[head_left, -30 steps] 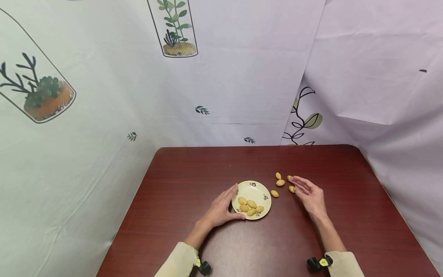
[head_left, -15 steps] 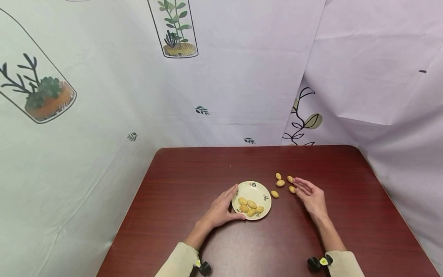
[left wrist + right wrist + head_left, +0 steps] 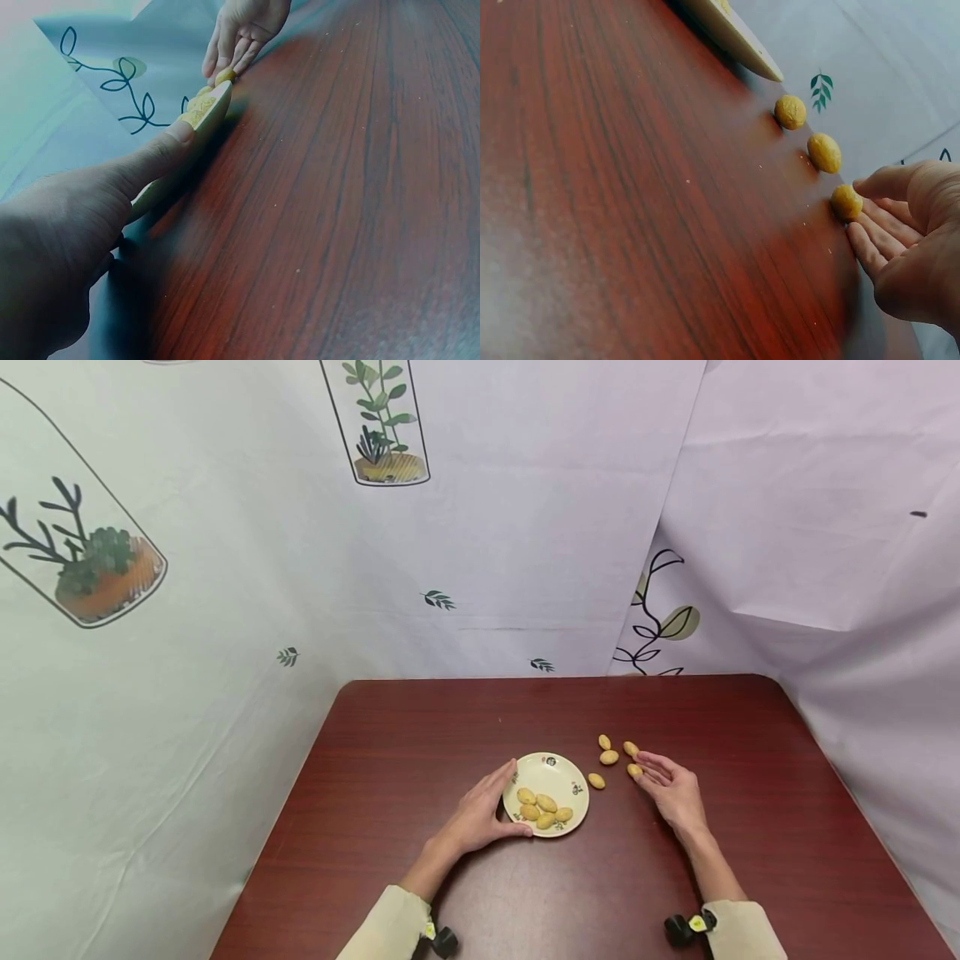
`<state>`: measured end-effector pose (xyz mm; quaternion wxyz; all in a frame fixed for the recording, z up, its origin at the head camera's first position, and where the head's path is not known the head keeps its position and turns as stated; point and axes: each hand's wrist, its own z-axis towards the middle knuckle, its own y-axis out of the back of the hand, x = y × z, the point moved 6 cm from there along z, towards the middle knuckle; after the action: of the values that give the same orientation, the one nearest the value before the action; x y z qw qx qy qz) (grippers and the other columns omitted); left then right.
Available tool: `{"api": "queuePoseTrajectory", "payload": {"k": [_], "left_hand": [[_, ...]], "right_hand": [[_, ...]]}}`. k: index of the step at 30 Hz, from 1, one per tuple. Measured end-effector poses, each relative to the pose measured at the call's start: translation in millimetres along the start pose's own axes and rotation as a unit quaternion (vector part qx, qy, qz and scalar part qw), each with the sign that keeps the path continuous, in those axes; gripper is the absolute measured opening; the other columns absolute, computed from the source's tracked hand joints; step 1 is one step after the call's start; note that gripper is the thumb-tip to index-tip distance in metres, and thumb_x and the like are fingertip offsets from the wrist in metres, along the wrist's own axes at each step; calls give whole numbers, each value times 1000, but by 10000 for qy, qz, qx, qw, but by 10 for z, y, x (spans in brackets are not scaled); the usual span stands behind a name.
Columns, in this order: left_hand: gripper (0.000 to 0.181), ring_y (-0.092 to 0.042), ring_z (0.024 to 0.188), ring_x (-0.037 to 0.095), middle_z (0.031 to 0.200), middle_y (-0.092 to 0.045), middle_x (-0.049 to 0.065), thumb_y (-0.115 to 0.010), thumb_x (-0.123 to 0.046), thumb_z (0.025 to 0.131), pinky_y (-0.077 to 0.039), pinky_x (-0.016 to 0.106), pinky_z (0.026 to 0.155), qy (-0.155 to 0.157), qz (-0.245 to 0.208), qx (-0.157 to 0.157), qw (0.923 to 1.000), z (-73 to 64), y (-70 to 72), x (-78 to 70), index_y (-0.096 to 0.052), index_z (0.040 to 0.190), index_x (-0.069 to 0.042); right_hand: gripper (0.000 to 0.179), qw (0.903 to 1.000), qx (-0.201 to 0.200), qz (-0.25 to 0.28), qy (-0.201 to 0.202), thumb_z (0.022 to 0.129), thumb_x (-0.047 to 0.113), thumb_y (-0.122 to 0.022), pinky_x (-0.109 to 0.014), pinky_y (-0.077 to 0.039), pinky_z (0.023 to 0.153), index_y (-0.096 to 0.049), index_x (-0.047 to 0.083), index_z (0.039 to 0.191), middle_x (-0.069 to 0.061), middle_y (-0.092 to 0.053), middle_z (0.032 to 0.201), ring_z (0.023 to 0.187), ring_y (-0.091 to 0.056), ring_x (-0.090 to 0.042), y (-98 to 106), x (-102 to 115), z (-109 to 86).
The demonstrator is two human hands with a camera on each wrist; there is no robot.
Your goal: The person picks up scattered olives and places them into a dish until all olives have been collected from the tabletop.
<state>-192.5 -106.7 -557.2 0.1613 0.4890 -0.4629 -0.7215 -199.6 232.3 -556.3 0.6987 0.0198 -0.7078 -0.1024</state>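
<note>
My left hand [image 3: 474, 814] grips the left side of a small cream plate [image 3: 551, 768]. Its thumb lies over the near rim and the fingers spread along the far-left rim. Several small yellow oval pieces, nut-like with a dimpled surface [image 3: 546, 803], lie on the plate's near part. My right hand [image 3: 677, 793] is low at the loose pieces to the right. In the right wrist view its thumb tip and fingertips stand right at one yellow oval piece [image 3: 847, 202], on either side of it. Another yellow oval piece [image 3: 631, 748] lies just beyond these fingers.
Between plate and right hand lie three more loose pieces, one of them the yellow oval piece [image 3: 596, 781] nearest the plate. All rest on a dark red wooden table [image 3: 420, 727]. A pale cloth with printed plants [image 3: 487, 552] hangs behind and beside the table.
My right hand's fingers and thumb have drawn closer round the nearest loose piece, shifting slightly down. The left hand and the plate have stayed in place.
</note>
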Motion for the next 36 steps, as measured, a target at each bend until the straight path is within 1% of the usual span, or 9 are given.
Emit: {"api": "queuePoseTrajectory", "payload": {"k": [8,17,23,36], "left_hand": [[118,-33,156,30,174,-29,7,-87,-60,83,-36,55,120,-32,7,-17,10000,-2,9,-6,-25,170,-9],[118,-34,156,29,174,-29,7,-87,-60,82,-36,54,120,-41,41,-22,10000,-7,-6,1,-26,169,-9],[119,-33,156,29,174,-29,6,-87,-61,82,-36,54,121,-23,10,-6,10000,-8,-10,4,-26,170,-9],[119,-33,156,30,174,-29,7,-86,-61,82,-36,55,120,-30,6,-28,10000,-3,-9,7,-26,170,-9]], "right_hand": [[44,9999,-2,-101,3,98,-8,-70,-11,-52,89,-59,-13,141,-33,-62,139,113,-65,4,-4,10,29],[43,9995,-141,-287,21,94,-10,-74,-11,-53,87,-64,-14,135,-33,-66,134,107,-67,5,-16,2,36],[42,9987,-231,-439,126,92,-11,-76,-10,-53,84,-65,-15,132,-31,-69,129,103,-68,5,-18,10,37],[38,9965,-425,-685,224,90,-13,-77,-9,-52,83,-70,-12,127,-29,-72,124,103,-70,2,-20,22,49]]}}
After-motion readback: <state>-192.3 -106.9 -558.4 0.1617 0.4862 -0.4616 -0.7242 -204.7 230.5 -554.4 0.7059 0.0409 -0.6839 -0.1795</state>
